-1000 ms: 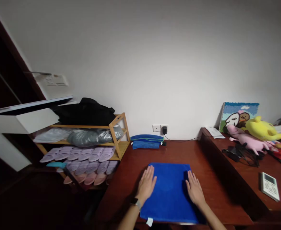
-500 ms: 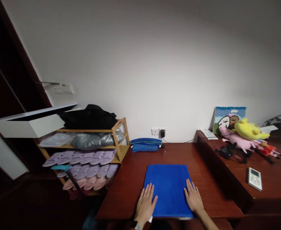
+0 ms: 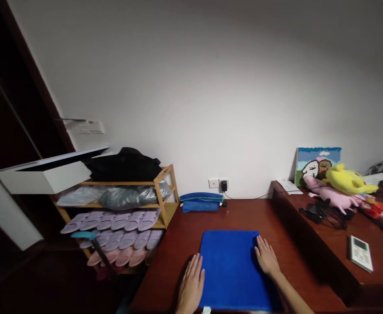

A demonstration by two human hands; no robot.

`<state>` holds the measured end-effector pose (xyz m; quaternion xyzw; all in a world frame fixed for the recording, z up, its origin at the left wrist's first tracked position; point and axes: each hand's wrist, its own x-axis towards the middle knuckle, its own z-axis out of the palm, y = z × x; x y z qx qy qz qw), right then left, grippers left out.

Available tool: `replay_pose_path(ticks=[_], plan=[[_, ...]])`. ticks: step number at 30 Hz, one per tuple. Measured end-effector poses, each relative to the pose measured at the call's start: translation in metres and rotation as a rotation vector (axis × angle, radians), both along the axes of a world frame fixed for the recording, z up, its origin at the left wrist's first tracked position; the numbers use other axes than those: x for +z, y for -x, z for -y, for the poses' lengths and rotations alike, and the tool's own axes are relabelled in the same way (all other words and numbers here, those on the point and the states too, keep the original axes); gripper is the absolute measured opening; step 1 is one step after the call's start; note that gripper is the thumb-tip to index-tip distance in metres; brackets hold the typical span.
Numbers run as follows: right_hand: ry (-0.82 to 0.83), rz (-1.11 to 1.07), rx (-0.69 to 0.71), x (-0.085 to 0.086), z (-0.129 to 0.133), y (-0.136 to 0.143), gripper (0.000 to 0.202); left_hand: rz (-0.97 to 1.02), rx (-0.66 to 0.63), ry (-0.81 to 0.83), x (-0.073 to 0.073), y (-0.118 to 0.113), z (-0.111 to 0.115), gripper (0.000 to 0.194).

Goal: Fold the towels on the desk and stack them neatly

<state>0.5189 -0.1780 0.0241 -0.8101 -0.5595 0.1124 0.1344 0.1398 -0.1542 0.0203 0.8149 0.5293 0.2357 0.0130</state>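
A flat blue towel (image 3: 232,270) lies spread on the reddish-brown wooden table (image 3: 165,261), a small white tag at its near edge. Along its left edge rests my left hand (image 3: 191,281), fingers stretched forward and holding nothing. My right hand (image 3: 266,255) lies flat across the upper right edge of the cloth, fingers extended. At the back of the table, by the wall, are folded blue towels (image 3: 201,203) with a green edge.
On the left, a wooden rack (image 3: 165,205) bears slippers (image 3: 132,220), a black bag (image 3: 124,165) and a white box (image 3: 47,176). A raised desk on the right carries plush toys (image 3: 348,181) and a white calculator-like device (image 3: 360,253). A black plug (image 3: 224,186) sits in the wall socket.
My left hand has slid off the towel's surface to its left edge. My right hand has moved up along the right edge. The view has shifted slightly.
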Motion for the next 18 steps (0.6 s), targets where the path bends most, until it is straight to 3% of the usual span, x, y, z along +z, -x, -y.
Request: replay_pose_path(ticks=[3, 6, 10, 13, 15, 18], plan=[[0.038, -0.023, 0.008, 0.001, -0.033, -0.007, 0.070, -0.011, -0.149, 0.036, 0.022, -0.040, -0.009, 0.053], [0.027, -0.036, 0.005, -0.011, -0.051, -0.013, 0.070, -0.045, -0.331, 0.064, 0.035, -0.094, -0.020, 0.053], [-0.031, -0.030, 0.019, -0.030, -0.053, -0.019, 0.070, -0.064, -0.504, 0.085, 0.032, -0.180, -0.045, 0.055], [-0.010, -0.032, 0.031, -0.035, -0.052, -0.022, 0.071, -0.074, -0.502, 0.156, 0.018, -0.227, -0.068, 0.059], [-0.010, -0.026, 0.029, -0.035, -0.053, -0.023, 0.072, -0.082, -0.462, 0.194, 0.009, -0.234, -0.084, 0.060], [-0.009, -0.024, 0.015, -0.032, -0.054, -0.021, 0.072, -0.124, -0.395, 0.201, 0.000, -0.206, -0.107, 0.062]])
